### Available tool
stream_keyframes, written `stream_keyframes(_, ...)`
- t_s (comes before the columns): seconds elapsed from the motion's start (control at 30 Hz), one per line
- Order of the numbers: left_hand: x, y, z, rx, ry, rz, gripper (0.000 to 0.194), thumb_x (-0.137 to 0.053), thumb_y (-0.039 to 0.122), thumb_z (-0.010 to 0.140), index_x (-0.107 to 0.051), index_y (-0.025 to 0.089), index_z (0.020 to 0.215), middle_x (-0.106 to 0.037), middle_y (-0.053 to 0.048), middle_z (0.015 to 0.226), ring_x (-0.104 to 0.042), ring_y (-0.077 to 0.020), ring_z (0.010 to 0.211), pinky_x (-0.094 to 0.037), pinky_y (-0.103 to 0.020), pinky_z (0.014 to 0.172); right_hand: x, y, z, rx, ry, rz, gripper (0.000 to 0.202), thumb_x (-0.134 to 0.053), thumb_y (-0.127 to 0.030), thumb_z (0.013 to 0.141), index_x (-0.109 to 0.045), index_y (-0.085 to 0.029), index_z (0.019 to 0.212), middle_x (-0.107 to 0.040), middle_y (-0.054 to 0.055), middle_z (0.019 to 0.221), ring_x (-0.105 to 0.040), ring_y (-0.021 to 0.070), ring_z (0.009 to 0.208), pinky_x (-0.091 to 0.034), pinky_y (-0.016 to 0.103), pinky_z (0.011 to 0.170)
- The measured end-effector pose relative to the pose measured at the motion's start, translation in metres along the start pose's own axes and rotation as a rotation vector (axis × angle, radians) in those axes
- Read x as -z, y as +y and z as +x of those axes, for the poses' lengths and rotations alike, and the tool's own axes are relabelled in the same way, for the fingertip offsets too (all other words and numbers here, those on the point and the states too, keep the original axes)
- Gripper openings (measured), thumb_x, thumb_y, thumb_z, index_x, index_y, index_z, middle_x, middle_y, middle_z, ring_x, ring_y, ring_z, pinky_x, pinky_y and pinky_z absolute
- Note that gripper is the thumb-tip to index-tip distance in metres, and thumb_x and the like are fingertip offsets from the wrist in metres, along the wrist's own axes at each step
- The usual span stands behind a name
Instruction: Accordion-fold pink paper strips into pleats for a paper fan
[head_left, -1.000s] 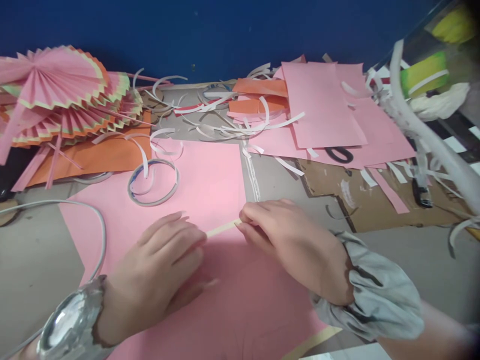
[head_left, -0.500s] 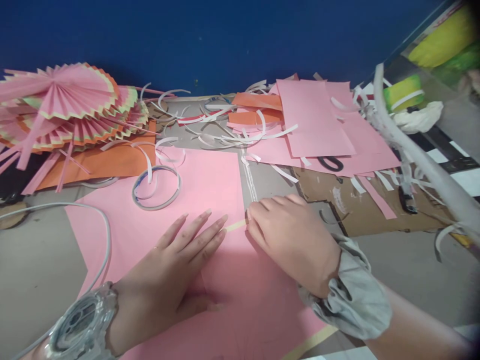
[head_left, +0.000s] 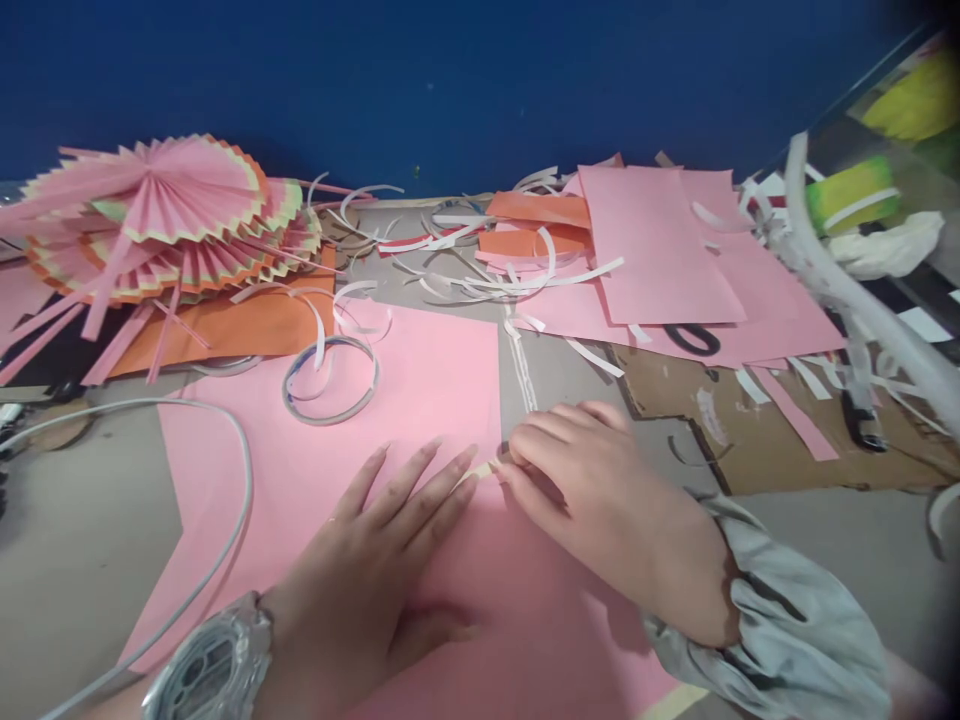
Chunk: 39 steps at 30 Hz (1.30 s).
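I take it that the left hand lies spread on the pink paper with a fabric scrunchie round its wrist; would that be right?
Not quite: the left hand does lie spread on the pink paper, but the head view shows a watch round its wrist. The fabric scrunchie is on the right hand's wrist.

Two hands [head_left: 615, 520]; one watch [head_left: 206, 670]; one scrunchie [head_left: 806, 620]
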<state>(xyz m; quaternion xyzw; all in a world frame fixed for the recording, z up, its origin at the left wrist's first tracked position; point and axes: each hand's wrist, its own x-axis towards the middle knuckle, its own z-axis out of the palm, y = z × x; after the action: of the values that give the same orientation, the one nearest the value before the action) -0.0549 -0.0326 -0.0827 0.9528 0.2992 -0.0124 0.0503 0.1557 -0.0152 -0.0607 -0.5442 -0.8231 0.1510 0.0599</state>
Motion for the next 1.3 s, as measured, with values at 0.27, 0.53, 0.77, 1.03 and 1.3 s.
stream_keyframes(0.27,0.001,0.000,-0.003,0.012,-0.014,-0.017,0.072,-0.028,0.060,0.084,-0.024,0.014,0.139,-0.017,-0.006,0.147,-0.015,-0.0297,0.133,-0.007,-0.046,0.106,-0.001,0.004,0.000,-0.056,-0.084,-0.001,0.017,-0.045,-0.019,0.086,-0.047,-0.020,0.070,-0.054,-0.002,0.074,-0.048,0.0172,0.075,-0.027,0.037,0.077)
stream_keyframes(0.53,0.000,0.000,0.000,0.006,0.010,-0.023,0.073,-0.031,0.061,0.083,-0.026,0.012,0.138,-0.019,-0.008,0.146,-0.018,-0.0308,0.132,-0.009,-0.045,0.106,-0.002,0.006,-0.002,-0.044,-0.089,0.039,0.017,-0.044,-0.019,0.088,-0.045,-0.020,0.070,-0.051,-0.003,0.073,-0.046,0.0167,0.073,-0.027,0.036,0.076)
stream_keyframes(0.77,0.001,0.000,0.000,-0.011,0.028,-0.047,0.074,-0.033,0.059,0.083,-0.026,0.010,0.138,-0.017,-0.010,0.147,-0.017,-0.0294,0.133,-0.009,-0.045,0.107,-0.003,0.006,-0.002,-0.032,-0.094,0.030,0.018,-0.043,-0.020,0.089,-0.045,-0.021,0.071,-0.050,-0.002,0.074,-0.045,0.0168,0.073,-0.028,0.035,0.075)
stream_keyframes(1.03,0.004,-0.005,0.011,-0.062,-0.061,-0.074,0.075,-0.025,0.063,0.083,-0.019,0.015,0.140,-0.012,-0.002,0.148,-0.009,-0.0255,0.135,-0.003,-0.043,0.108,-0.002,0.006,-0.002,-0.022,-0.070,-0.024,0.018,-0.041,-0.022,0.090,-0.048,-0.021,0.073,-0.052,-0.001,0.075,-0.047,0.0177,0.074,-0.028,0.035,0.074)
stream_keyframes(1.3,0.003,-0.006,0.010,-0.075,-0.055,-0.029,0.076,-0.026,0.063,0.083,-0.020,0.013,0.140,-0.012,-0.005,0.148,-0.007,-0.0265,0.135,-0.003,-0.044,0.108,-0.002,0.003,-0.001,0.008,-0.011,-0.221,0.022,-0.037,-0.026,0.090,-0.049,-0.022,0.072,-0.054,-0.001,0.067,-0.049,0.0188,0.068,-0.026,0.037,0.079)
